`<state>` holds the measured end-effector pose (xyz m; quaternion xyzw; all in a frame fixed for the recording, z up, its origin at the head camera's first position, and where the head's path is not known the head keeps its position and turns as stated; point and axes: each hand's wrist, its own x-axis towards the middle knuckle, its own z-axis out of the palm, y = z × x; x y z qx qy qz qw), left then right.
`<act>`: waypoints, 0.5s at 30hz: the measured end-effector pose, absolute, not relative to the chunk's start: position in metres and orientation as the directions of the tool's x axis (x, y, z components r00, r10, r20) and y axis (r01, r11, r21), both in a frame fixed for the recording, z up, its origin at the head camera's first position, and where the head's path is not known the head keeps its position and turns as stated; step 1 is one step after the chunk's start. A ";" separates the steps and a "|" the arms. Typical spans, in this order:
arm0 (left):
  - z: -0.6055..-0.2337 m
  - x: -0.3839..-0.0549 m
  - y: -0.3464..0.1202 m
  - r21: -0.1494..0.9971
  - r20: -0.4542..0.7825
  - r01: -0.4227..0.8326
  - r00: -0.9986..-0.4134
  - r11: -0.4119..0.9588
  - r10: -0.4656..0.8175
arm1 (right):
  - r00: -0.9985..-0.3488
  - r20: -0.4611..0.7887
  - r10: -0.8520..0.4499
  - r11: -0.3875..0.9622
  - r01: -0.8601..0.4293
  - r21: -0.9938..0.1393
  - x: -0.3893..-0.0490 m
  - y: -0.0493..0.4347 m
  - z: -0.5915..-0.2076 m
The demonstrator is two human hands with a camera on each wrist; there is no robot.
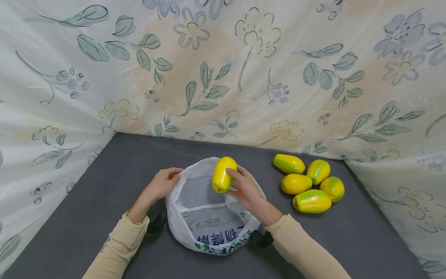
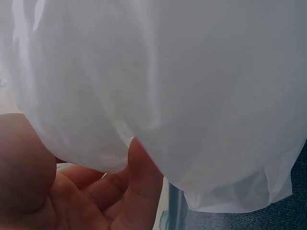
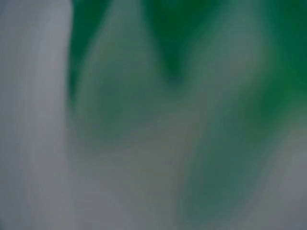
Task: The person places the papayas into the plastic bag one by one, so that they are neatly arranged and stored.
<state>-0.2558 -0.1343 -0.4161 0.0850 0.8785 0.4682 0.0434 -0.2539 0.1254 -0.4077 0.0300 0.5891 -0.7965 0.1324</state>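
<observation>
Plastic bag (image 1: 209,217): on the grey worktop (image 1: 104,193), mouth held wide by the left hand (image 1: 162,184), which pinches its rim so fruit can pass. Yellow mango (image 1: 223,174): gripped by the curled right hand (image 1: 245,188), directly above the opening. Five more mangoes (image 1: 310,182): clustered nearby, right of the bag.
</observation>
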 end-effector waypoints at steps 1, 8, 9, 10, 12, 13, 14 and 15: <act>-0.416 -0.256 -0.134 0.829 0.003 0.110 -0.982 0.549 0.191 | -0.962 -0.204 -0.181 -0.273 0.248 -0.930 -0.254 0.124 -0.408; -0.417 -0.255 -0.133 0.831 0.014 0.124 -0.979 0.543 0.202 | -0.951 -0.230 -0.207 -0.273 0.281 -0.920 -0.252 0.110 -0.413; -0.417 -0.255 -0.133 0.831 0.016 0.126 -0.979 0.542 0.204 | -0.950 -0.235 -0.205 -0.273 0.286 -0.919 -0.252 0.108 -0.413; -0.418 -0.255 -0.133 0.832 0.016 0.127 -0.979 0.541 0.205 | -0.948 -0.246 -0.200 -0.276 0.295 -0.915 -0.252 0.105 -0.413; -0.418 -0.255 -0.133 0.831 0.016 0.128 -0.978 0.542 0.207 | -0.947 -0.263 -0.187 -0.274 0.307 -0.911 -0.252 0.101 -0.413; -0.418 -0.255 -0.132 0.830 0.016 0.128 -0.978 0.543 0.207 | -0.946 -0.272 -0.178 -0.277 0.313 -0.908 -0.253 0.099 -0.414; -0.418 -0.255 -0.132 0.829 0.016 0.129 -0.978 0.544 0.208 | -0.945 -0.281 -0.166 -0.279 0.319 -0.906 -0.253 0.097 -0.414; -0.417 -0.255 -0.132 0.827 0.015 0.129 -0.978 0.547 0.208 | -0.945 -0.286 -0.156 -0.278 0.320 -0.906 -0.254 0.095 -0.415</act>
